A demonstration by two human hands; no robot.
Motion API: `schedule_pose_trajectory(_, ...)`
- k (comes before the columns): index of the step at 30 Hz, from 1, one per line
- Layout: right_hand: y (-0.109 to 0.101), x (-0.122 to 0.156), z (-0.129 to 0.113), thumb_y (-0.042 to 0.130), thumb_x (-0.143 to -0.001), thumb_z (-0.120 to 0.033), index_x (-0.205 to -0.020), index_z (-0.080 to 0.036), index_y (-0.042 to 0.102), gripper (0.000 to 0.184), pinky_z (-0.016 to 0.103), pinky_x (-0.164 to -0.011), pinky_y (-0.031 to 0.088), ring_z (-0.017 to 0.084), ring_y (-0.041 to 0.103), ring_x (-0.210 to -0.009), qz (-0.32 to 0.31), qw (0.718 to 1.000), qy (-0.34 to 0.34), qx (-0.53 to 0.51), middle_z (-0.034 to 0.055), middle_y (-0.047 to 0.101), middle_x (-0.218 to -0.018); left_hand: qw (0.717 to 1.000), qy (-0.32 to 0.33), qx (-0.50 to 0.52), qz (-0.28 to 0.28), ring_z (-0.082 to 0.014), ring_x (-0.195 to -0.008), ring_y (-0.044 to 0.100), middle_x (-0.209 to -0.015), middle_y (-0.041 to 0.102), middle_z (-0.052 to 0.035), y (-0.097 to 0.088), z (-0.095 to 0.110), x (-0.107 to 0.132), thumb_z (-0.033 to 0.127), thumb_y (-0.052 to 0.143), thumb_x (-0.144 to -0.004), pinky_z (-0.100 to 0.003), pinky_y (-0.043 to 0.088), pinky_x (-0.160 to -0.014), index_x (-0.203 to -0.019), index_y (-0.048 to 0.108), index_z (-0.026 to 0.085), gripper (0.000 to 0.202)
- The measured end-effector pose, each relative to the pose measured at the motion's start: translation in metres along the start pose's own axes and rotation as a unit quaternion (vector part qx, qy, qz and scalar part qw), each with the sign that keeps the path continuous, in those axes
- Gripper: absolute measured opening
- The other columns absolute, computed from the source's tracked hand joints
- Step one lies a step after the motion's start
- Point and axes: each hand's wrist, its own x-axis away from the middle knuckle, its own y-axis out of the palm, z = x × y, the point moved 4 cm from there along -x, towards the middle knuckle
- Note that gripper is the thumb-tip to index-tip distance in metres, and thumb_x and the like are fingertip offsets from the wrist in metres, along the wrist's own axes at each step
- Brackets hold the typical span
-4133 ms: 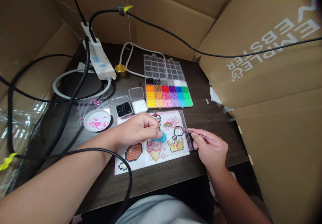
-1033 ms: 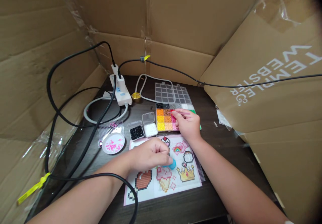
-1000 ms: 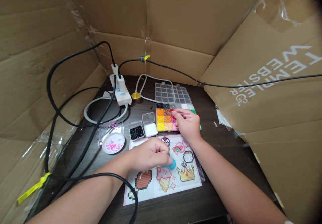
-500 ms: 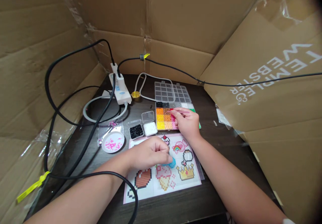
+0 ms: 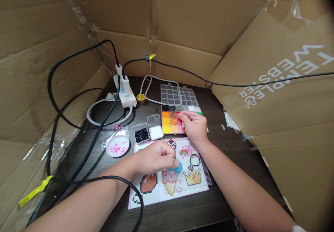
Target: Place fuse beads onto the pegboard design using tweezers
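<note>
Cardboard [image 5: 31, 51] stands along the left edge, with a yellow tie [image 5: 33, 192] low beside it. A black cable [image 5: 78, 181] runs from the tie across the person's left forearm. Farther back stands a white power strip [image 5: 127, 96], black plugs in its upper part. In front of it a clear grid board [image 5: 105, 134] bears some pink beads, and a round white dish [image 5: 118, 139] of loose pink beads overlaps its near edge.

Next come a small gold cup [image 5: 141, 99] toward the back and, nearer, two open clear boxes side by side, one of black beads [image 5: 141, 134], one of white beads [image 5: 156, 132]. The left hand [image 5: 158, 158] lies over a printed pattern sheet [image 5: 153, 199]; its fingers are curled together, the thumb tip touching a blue piece [image 5: 178, 168] just above the pink ice-cream picture. Whether the fingers clamp this piece or merely press it cannot be told.

Behind the sheet sits a many-coloured bead organizer [image 5: 169, 133], its lid [image 5: 167, 94] laid back. The right hand [image 5: 194, 124] is over it, fingers closed on a slim pink tool [image 5: 190, 115] near the red and brown compartments. Another grid board [image 5: 207, 174] shows along the sheet's right edge. Farthest right, a carton [image 5: 294, 110] bears inverted white lettering.
</note>
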Motion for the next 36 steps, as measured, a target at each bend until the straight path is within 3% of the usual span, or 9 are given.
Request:
schedule_pose_trajectory(8,-0.0001,0.0002,0.0021,0.077,-0.070,-0.037,-0.079,-0.014,0.075,0.024,0.023,-0.038,0.039,0.008,0.045,-0.039,0.002,1.000,0.000,0.008,-0.0026,0.062,-0.052,1.000,-0.006,0.004,0.005,-0.0054,-0.044,0.026,-0.045,0.032,0.0080,0.0013,0.0024,0.0002,0.033,0.066,-0.079,-0.027,0.017,-0.048,-0.049,0.032,0.021,0.047)
schedule_pose_trajectory(20,-0.0001,-0.0002,-0.0022,0.077,-0.070,-0.033,-0.076,-0.014,0.075,0.020,0.023,-0.040,0.040,0.009,0.047,-0.039,-0.004,1.000,-0.013,0.016,-0.0052,0.055,-0.045,1.000,-0.004,-0.003,0.006,-0.0053,-0.044,0.025,-0.045,0.032,0.0081,0.0016,0.0033,0.0003,0.033,0.065,-0.078,-0.027,0.016,-0.048,-0.049,0.032,0.021,0.046)
schedule_pose_trajectory(36,-0.0033,-0.0010,0.0020,0.077,-0.069,-0.035,-0.078,-0.014,0.075,0.023,0.022,-0.040,0.041,0.009,0.050,-0.042,0.021,1.000,-0.007,0.015,-0.0009,0.065,-0.054,1.000,0.001,-0.011,0.003,-0.0057,-0.045,0.026,-0.046,0.030,0.0081,0.0019,0.0040,0.0003,0.034,0.065,-0.080,-0.027,0.018,-0.047,-0.049,0.032,0.021,0.047)
